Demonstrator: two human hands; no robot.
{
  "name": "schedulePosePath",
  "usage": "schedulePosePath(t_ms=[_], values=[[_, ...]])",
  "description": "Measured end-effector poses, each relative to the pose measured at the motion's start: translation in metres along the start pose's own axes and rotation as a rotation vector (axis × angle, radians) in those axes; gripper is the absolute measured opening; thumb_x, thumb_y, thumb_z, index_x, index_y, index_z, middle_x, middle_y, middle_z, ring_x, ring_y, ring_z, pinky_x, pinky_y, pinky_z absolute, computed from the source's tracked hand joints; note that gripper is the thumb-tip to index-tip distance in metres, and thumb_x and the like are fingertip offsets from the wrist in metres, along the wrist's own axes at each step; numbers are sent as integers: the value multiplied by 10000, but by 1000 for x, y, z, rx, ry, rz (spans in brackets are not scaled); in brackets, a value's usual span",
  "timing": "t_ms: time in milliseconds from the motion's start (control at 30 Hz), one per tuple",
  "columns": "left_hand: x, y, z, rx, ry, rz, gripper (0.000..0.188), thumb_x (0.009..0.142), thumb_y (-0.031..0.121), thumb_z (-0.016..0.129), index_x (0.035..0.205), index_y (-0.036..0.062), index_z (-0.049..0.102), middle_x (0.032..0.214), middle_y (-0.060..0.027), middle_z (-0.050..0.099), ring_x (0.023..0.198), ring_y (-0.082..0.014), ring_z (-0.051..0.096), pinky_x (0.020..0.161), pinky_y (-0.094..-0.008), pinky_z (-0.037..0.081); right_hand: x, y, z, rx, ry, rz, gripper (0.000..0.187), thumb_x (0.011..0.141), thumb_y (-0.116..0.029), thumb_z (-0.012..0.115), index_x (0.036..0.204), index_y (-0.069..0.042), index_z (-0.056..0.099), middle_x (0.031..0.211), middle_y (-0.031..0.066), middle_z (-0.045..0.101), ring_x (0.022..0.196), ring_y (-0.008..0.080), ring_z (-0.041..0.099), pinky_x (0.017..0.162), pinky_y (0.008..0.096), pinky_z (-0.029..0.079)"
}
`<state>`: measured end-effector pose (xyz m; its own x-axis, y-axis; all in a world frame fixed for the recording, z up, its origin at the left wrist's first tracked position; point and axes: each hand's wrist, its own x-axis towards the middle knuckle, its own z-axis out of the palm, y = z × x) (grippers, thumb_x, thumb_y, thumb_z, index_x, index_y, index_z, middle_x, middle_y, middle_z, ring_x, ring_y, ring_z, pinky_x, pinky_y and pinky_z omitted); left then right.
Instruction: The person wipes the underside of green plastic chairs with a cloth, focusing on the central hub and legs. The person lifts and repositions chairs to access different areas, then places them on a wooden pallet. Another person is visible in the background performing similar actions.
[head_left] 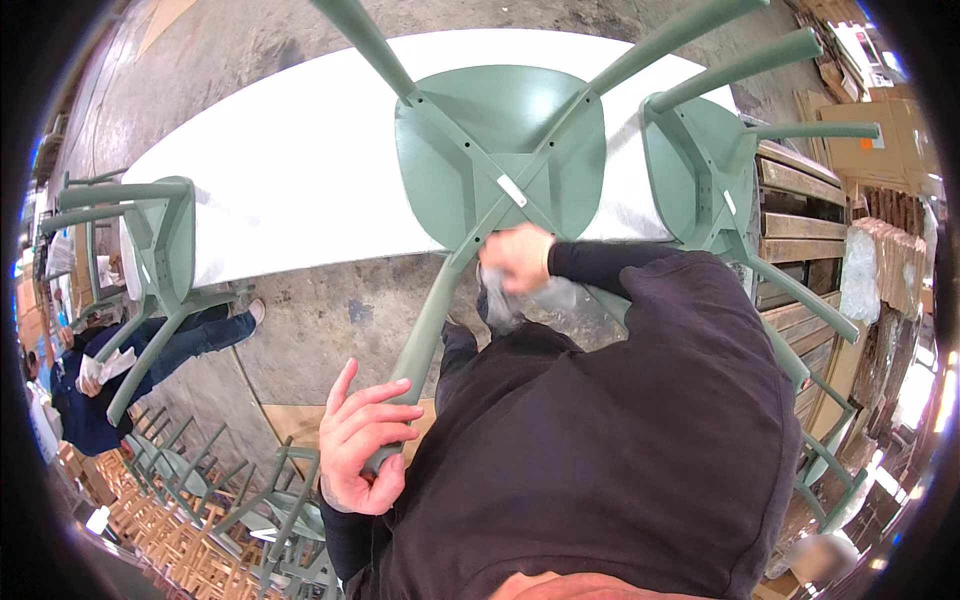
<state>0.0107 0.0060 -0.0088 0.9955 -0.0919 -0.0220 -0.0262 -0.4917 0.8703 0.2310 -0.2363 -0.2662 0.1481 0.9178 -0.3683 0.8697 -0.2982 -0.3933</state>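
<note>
A green chair point(500, 130) lies upside down on a white tabletop point(290, 180), its seat underside and crossed braces facing up. A small white label point(512, 190) sits where the braces cross. My left hand point(365, 440) is at the lower end of the near left chair leg point(428, 325), fingers lying loosely across it and thumb by its tip. My right hand point(517, 255) is closed on a crumpled pale grey cloth point(505, 312), close to the top of that leg by the brace. The hand is slightly blurred, and part of the cloth is hidden beneath it.
Upturned green chairs stand on the table at right point(700, 170) and left point(170, 240). A co-worker point(85, 390) with a white cloth is at the far left. More chairs point(190, 460) crowd the floor lower left. Wooden slats point(800, 225) and cardboard boxes point(875, 150) line the right.
</note>
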Motion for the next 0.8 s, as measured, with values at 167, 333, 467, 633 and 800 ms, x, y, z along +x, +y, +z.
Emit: schedulePosePath(t_ms=[167,333,467,633,800], values=[[2,5,2,40,-22,-51,217,718,207,592,813,50,706,949,-103,771,1100,-367,712,1191,-663,248,23,90,-38,39,572,227,607,770,-224,719,1343,-145,537,1154,105,612,1081,326,598,857,440,562],[2,9,4,30,-23,-73,230,711,183,580,826,47,726,949,-103,772,1100,-363,712,1192,-657,243,-65,79,15,41,212,96,594,729,-277,736,1290,-165,575,1226,110,608,1137,358,602,891,471,565],[4,9,7,-18,-9,-58,217,706,174,574,804,48,720,950,-107,773,1099,-356,714,1192,-659,242,-129,130,11,89,-291,301,504,750,-294,648,1226,-126,661,1213,155,666,1108,364,661,938,518,541],[8,12,5,-13,-22,-101,204,713,180,575,778,43,711,923,-113,774,1089,-364,717,1192,-662,240,-85,246,-35,284,638,1032,527,801,-316,642,1274,-86,609,1304,203,604,1155,410,634,986,495,528],[12,14,4,-24,-31,-135,196,713,184,576,760,41,703,892,-107,774,1072,-369,724,1196,-662,233,-13,228,13,319,1021,1247,468,802,-202,681,1221,-37,556,1275,194,554,1196,421,522,1049,507,430]])
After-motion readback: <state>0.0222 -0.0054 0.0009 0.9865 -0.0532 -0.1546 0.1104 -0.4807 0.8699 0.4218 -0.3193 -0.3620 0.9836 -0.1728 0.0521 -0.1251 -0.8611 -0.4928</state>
